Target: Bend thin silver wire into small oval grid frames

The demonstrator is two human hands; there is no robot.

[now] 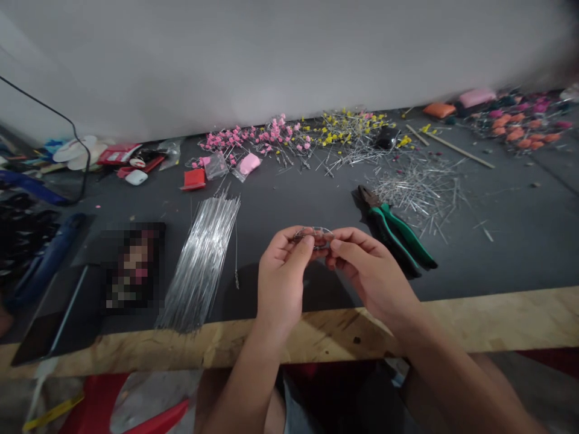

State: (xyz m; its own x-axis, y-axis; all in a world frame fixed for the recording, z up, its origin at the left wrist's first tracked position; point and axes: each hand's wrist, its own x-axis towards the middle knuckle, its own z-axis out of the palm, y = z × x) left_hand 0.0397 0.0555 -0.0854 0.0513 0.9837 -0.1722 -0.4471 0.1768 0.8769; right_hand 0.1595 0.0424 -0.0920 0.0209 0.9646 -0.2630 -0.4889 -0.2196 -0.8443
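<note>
My left hand [284, 259] and my right hand [362, 259] meet above the front of the dark table, both closed. Between their fingertips they pinch a thin wire [322, 229] bent into a small loop; part of it is hidden behind the fingers. Left of my hands lies a bundle of straight silver wires [201, 259], with a single twisted wire [236, 253] beside it. Pliers with green and black handles [398, 232] rest just beyond my right hand, jaws pointing away from me.
Behind the pliers spreads a pile of loose wire pieces [418, 187]. Pink-tipped wires [271, 135] and yellow-tipped wires [348, 129] line the wall, with orange-tipped ones [520, 132] at far right. A pixelated dark object [136, 265] lies left, near a blue-handled tool [49, 259].
</note>
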